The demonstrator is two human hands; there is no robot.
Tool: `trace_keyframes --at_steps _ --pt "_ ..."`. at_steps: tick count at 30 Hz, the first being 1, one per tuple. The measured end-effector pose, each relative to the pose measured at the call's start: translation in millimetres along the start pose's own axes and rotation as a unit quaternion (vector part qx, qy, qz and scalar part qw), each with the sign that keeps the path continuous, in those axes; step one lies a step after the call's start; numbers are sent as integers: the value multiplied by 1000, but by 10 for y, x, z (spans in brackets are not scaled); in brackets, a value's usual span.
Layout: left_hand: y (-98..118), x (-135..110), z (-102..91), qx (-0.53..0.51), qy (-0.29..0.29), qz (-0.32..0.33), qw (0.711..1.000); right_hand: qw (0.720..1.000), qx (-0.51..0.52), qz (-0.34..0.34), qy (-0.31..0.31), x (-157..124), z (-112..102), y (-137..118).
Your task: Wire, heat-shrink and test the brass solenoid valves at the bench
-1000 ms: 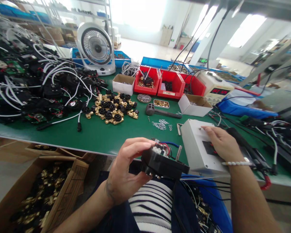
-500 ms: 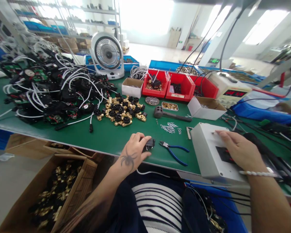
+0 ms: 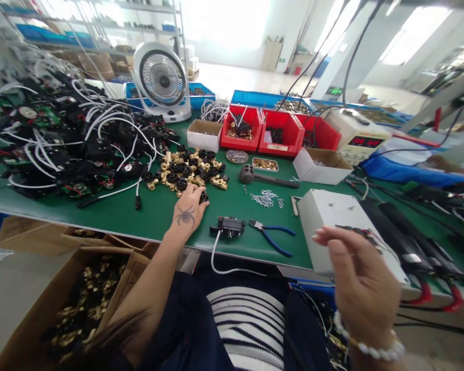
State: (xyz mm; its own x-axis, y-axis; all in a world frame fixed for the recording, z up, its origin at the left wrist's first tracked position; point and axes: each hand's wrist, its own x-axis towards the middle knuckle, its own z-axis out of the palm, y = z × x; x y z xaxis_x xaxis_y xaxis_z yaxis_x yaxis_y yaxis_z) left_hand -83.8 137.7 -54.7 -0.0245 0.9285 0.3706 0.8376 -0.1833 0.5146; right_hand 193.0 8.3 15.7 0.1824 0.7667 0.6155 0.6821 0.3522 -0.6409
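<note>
At the near edge of a pile of brass fittings (image 3: pixel 193 170) with black round caps, my left hand (image 3: pixel 187 208) has its fingers curled round one black-capped fitting (image 3: pixel 204 196). Most of that piece is hidden by the fingers. A black housing (image 3: pixel 231 226) with a white cable lies on the green bench between my left hand and the blue-handled cutting pliers (image 3: pixel 272 236). My right hand (image 3: pixel 361 281) is raised in front of a grey control box (image 3: pixel 317 221) with toggle switches on top. Its fingers are stretched out, thumb apart, with nothing held.
Loose wire clips (image 3: pixel 266 198) and a black mallet (image 3: pixel 268 179) lie farther back. Red bins (image 3: pixel 280 136), a small white box (image 3: pixel 322 167) and a fan (image 3: pixel 163 82) stand behind. Wired black assemblies (image 3: pixel 96 144) fill the left; a carton (image 3: pixel 127 288) of fittings sits below the edge.
My left hand has left the black housing and moved left to the brass pile. My right hand has lifted off the grey box and come nearer. The view has shifted slightly.
</note>
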Motion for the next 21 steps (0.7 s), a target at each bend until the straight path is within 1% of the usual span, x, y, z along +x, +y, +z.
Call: trace_keyframes --at_steps 2,4,5,6,8,11,13,14,15,16,19,21 --pt "134 -123 -105 -13 24 2 1000 995 74 11 -61 -190 141 -129" --pt "333 -289 -267 -44 60 23 997 987 125 5 -102 -340 271 -190" --pt "453 -383 -352 -84 89 51 991 983 141 -4 -116 -394 328 -204" --pt "580 -480 -432 -126 103 78 984 980 152 -17 -128 -432 378 -215" --pt "832 -668 -550 -207 88 100 969 977 159 -44 -138 -465 449 -234" --pt "1109 -873 -604 -300 45 94 948 976 166 -57 -127 -454 468 -264" --pt "1191 -939 -589 -327 18 85 941 975 188 -35 -117 -450 431 -274" --pt "1204 -954 -579 -329 3 84 941 969 211 -7 -126 -455 407 -273" --pt "1205 -960 -571 -326 -11 89 941 959 245 29 -143 -467 382 -267" --pt "1197 -960 -567 -323 -23 98 941 941 287 70 -166 -483 361 -259" --pt "1170 -949 -581 -327 -46 137 934 863 416 182 -222 -535 333 -233" --pt "1176 -947 -600 -335 -49 149 929 826 467 219 -227 -552 339 -232"
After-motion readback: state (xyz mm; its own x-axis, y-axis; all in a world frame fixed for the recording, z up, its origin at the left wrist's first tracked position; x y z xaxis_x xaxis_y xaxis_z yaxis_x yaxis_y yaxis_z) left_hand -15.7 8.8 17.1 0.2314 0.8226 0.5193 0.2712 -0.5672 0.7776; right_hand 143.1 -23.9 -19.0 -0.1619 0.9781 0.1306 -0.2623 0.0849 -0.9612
